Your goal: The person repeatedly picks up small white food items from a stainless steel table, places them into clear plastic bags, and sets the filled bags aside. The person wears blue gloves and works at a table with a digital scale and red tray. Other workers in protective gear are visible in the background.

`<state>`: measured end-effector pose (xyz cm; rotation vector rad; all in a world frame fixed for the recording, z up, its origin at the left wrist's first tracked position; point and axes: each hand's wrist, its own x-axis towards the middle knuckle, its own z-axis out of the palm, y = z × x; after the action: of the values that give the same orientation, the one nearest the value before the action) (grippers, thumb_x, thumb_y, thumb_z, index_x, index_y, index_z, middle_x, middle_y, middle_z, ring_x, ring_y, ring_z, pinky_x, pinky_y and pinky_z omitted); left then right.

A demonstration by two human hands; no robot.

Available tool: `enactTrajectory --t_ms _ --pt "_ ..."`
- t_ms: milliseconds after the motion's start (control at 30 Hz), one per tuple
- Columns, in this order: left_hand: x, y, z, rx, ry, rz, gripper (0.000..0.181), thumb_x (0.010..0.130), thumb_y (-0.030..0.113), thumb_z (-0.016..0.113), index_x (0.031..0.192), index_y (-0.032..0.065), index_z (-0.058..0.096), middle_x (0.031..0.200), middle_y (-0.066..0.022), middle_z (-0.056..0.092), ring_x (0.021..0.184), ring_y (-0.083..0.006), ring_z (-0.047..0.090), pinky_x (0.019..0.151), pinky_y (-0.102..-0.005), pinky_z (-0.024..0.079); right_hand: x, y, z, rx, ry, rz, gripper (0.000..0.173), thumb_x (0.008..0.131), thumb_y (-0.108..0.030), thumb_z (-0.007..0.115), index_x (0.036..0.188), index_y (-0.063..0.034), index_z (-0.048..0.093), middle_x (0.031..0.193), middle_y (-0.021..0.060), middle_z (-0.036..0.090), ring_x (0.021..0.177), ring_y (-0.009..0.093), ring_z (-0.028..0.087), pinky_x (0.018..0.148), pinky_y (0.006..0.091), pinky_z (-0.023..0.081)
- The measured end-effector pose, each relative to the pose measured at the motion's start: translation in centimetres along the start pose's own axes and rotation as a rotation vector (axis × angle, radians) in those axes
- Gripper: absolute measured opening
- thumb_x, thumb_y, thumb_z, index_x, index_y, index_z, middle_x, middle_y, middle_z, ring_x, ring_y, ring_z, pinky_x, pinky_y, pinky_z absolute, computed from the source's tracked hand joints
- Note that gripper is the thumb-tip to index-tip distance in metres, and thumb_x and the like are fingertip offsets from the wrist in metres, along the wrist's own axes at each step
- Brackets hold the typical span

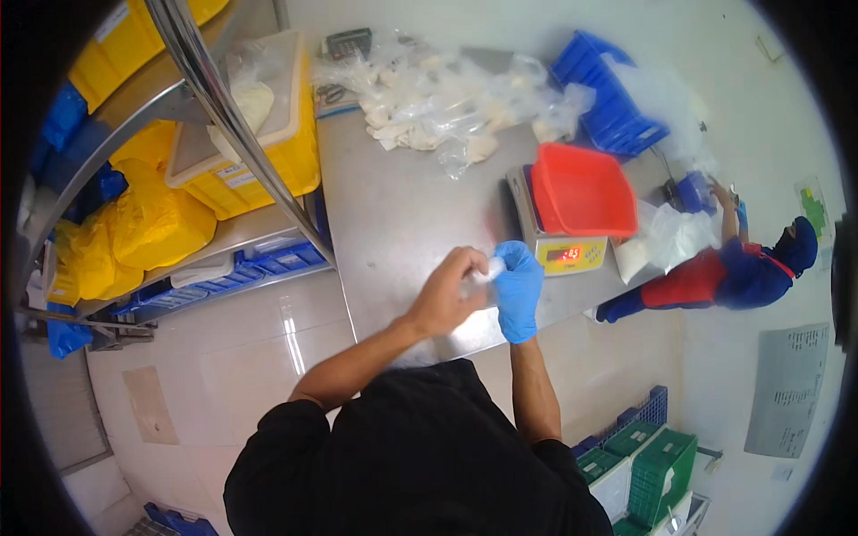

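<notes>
My bare left hand (446, 293) and my right hand (517, 288), in a blue disposable glove, meet over the near edge of a stainless steel table (415, 221). Between them they grip the gathered whitish neck of a translucent plastic bag (495, 269); blur and my fingers hide most of it. Just beyond the glove stands a digital weighing scale (573, 258) with a yellow panel and lit red digits. An orange-red plastic tray (586, 191) rests on its platform. Filled clear bags (456, 100) with pale contents lie heaped at the table's back.
A blue crate (603, 94) stands behind the scale, and a bag of white material (660, 244) lies right of it. Left are a steel rack post (231, 114) and a yellow lidded bin (268, 171). A co-worker (730, 275) stands at the table's right end. Green crates (660, 469) sit lower right.
</notes>
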<state>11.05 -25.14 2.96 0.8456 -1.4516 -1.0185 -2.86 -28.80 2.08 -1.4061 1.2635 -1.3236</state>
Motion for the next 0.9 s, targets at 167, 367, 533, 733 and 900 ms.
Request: enactTrajectory --t_ms 167,367,533,733,900 --pt "2.7 -0.9 -2.7 0.242 0.224 -0.052 0.028 0.075 0.006 0.068 0.101 0.0023 0.058 0.085 -0.0060 0.053 0.073 -0.0143 0.048 0.067 -0.0263 0.041 2.0 0.5 1.9 0.012 -0.129 0.048 0.017 0.072 0.010 0.056 0.081 -0.0029 0.051 0.076 -0.0001 0.052 0.078 0.005 0.050 0.068 0.0224 0.043" --pt "4.3 -2.3 -4.0 0.356 0.091 -0.191 0.010 0.076 0.010 0.068 0.081 0.0003 0.068 0.072 -0.0104 0.062 0.063 -0.0197 0.058 0.059 -0.0298 0.045 2.5 1.1 0.1 0.223 -0.639 0.240 0.061 0.072 0.008 0.059 0.128 -0.0060 0.042 0.106 0.0052 0.055 0.102 0.012 0.051 0.087 0.0268 0.043" --pt "3.4 -1.1 -1.2 0.522 0.072 0.163 0.009 0.072 0.002 0.065 0.079 0.0043 0.070 0.071 -0.0115 0.063 0.065 -0.0252 0.060 0.060 -0.0332 0.048 2.8 10.4 2.6 -0.577 -0.682 -0.278 0.065 0.081 -0.019 0.064 0.139 -0.0083 0.035 0.119 0.0183 0.054 0.113 0.032 0.052 0.101 0.0415 0.035" --pt "12.7 -1.0 -8.1 0.830 0.522 0.242 0.018 0.073 -0.001 0.059 0.086 0.0046 0.071 0.080 -0.0137 0.066 0.073 -0.0290 0.062 0.069 -0.0351 0.050 8.9 5.9 5.9 -0.363 -0.507 -0.190 0.061 0.086 -0.024 0.060 0.138 -0.0058 0.036 0.118 0.0203 0.054 0.109 0.034 0.053 0.103 0.0477 0.029" --pt "29.8 3.5 -15.6 0.990 0.714 0.263 0.025 0.082 0.024 0.064 0.085 -0.0007 0.068 0.080 -0.0155 0.066 0.074 -0.0298 0.063 0.071 -0.0355 0.048 13.5 3.7 2.5 -0.110 -0.453 -0.208 0.055 0.086 -0.024 0.059 0.134 -0.0050 0.041 0.116 0.0203 0.056 0.106 0.033 0.054 0.096 0.0427 0.039"
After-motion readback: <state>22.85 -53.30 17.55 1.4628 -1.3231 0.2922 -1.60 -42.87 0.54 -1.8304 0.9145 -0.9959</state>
